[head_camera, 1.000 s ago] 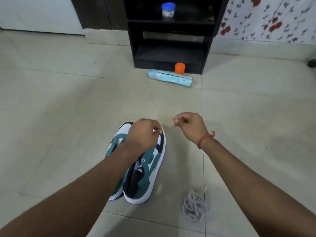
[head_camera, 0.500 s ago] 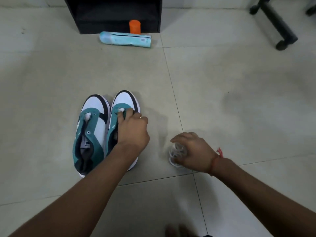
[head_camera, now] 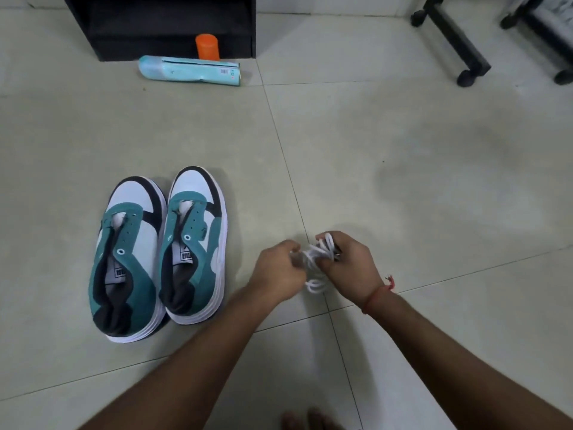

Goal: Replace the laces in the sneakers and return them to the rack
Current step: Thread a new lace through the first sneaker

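Head view looks down on a pale tiled floor (head_camera: 403,150) where a pair of teal, white and black sneakers (head_camera: 161,252) stands side by side, toes pointing away, both without laces. Just to their right, the left hand (head_camera: 280,270) and the right hand (head_camera: 350,265) meet above the floor, each with fingers curled and pinching a bundle of white shoelaces (head_camera: 319,259); loops of it hang between and below them. A red thread circles the right wrist. Farther off, the black rack (head_camera: 167,26) stands by the wall, with an orange cylinder (head_camera: 207,46) and a light blue package (head_camera: 189,71) lying before it. Black wheeled chair legs (head_camera: 459,38) show at the upper right.
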